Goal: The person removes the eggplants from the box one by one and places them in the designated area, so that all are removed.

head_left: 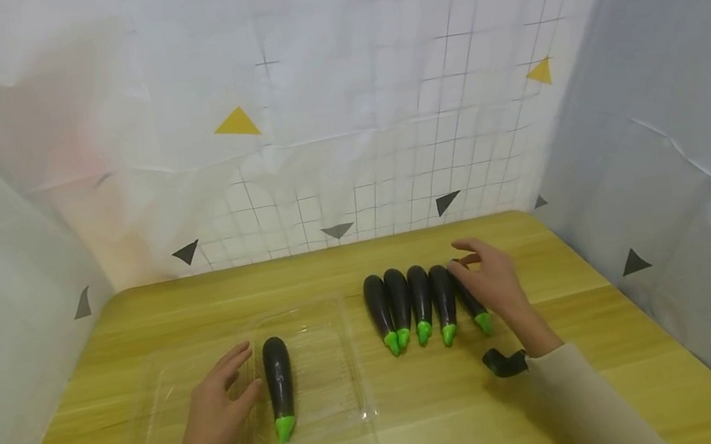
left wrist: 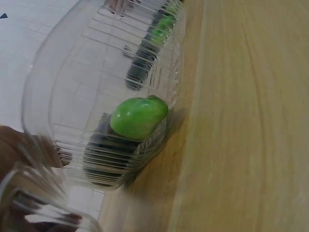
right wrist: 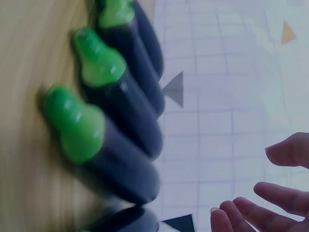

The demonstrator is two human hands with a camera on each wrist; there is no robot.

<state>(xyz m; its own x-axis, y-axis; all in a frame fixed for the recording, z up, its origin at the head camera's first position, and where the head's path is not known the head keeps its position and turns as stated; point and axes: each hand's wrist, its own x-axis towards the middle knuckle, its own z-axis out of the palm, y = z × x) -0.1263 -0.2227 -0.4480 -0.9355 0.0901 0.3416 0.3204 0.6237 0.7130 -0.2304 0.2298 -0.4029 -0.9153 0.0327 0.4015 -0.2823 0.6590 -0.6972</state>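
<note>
A clear plastic container lies on the table with one toy eggplant in it, green stem toward the near side. My left hand is at the container's left side, thumb and fingers spread apart, beside that eggplant. In the left wrist view its fingers show at the clear wall. To the right, several dark eggplants lie in a row, stems toward me. My right hand hovers at the rightmost eggplant, partly covering its top end. Thumb and fingers are apart in the right wrist view, holding nothing.
The container's clear lid spreads out to the left, under the left forearm. A wooden table carries everything. White patterned sheets stand behind and at both sides. A black strap piece sits at the right wrist.
</note>
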